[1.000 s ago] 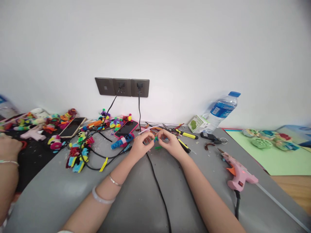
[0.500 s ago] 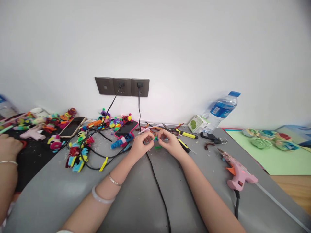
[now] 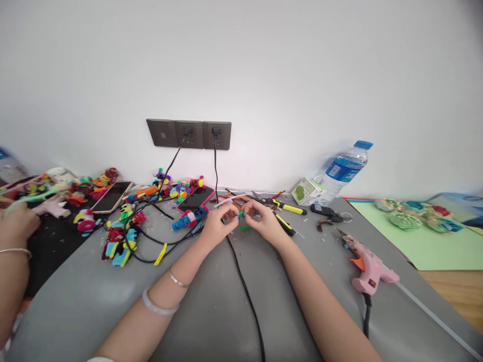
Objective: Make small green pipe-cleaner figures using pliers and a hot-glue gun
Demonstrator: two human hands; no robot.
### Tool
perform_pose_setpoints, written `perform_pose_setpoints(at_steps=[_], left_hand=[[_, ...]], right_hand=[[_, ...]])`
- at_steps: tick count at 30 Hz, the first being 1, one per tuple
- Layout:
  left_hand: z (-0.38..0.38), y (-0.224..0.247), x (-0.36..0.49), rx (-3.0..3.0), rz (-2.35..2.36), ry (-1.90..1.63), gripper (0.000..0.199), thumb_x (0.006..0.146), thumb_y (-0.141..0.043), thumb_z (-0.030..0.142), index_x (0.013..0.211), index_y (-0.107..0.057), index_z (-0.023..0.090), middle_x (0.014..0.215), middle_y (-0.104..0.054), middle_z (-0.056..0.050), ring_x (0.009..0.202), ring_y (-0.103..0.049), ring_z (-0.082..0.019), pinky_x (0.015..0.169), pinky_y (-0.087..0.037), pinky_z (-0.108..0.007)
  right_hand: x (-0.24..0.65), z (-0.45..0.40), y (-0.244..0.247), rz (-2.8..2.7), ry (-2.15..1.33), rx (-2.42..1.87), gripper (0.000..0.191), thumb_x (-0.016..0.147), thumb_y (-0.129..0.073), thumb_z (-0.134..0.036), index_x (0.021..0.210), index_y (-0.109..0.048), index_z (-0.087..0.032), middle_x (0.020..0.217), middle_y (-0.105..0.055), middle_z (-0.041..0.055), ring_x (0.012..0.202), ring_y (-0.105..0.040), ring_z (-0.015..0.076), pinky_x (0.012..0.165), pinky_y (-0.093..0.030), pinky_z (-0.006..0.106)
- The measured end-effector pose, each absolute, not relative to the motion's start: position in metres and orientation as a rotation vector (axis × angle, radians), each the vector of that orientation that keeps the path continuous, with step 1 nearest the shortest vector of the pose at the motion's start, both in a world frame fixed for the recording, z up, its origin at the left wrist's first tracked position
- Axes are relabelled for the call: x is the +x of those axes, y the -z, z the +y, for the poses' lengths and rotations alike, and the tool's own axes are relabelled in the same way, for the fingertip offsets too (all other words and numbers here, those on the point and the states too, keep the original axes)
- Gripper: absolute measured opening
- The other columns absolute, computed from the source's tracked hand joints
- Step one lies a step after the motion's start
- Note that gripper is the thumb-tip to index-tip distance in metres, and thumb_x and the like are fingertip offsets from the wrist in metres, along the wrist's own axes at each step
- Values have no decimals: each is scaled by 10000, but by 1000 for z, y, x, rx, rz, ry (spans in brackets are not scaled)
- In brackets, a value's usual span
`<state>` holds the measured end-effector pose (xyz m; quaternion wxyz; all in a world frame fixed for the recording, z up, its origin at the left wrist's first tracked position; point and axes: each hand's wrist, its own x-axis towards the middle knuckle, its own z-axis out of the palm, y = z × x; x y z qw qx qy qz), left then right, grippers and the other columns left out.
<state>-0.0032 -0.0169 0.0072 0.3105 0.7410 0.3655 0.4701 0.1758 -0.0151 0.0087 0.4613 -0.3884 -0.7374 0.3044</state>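
My left hand [image 3: 219, 222] and my right hand [image 3: 263, 221] meet in the middle of the desk, fingertips pinched together. Between them is a small green and blue piece [image 3: 241, 214], which looks like pipe cleaner; the fingers cover part of it. Just below, a bright green strip [image 3: 245, 228] lies on the grey mat. Left of my left hand rests a blue and pink pipe cleaner figure [image 3: 189, 218]. Behind the hands are loose pipe cleaners [image 3: 237, 200], scissors [image 3: 260, 196] and a yellow-and-black handled tool [image 3: 290, 207].
A pink glue gun [image 3: 372, 266] lies at right, near car keys [image 3: 327, 213], a drink carton [image 3: 305, 191] and a water bottle [image 3: 345, 168]. Black cables [image 3: 245, 286] cross the grey mat [image 3: 211, 311]. At left are pipe cleaner figures [image 3: 123, 236], phones [image 3: 113, 196] and another person's hand [image 3: 17, 223].
My hands stay almost where they were, still pinching the small piece. At far left the other person's hand has raised a pale green strip.
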Motion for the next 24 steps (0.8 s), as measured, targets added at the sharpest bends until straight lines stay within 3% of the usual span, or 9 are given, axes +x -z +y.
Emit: perform_pose_setpoints(at_steps=[24], left_hand=[[-15, -4, -5, 1973, 936, -1233, 77, 782, -548, 149, 835, -595, 181, 759, -617, -5, 626, -572, -117, 603, -468, -218]], right_hand=[[175, -14, -6, -1785, -808, -963, 54, 777, -525, -154, 791, -532, -206, 836, -606, 13, 755, -544, 146, 684, -412, 272]])
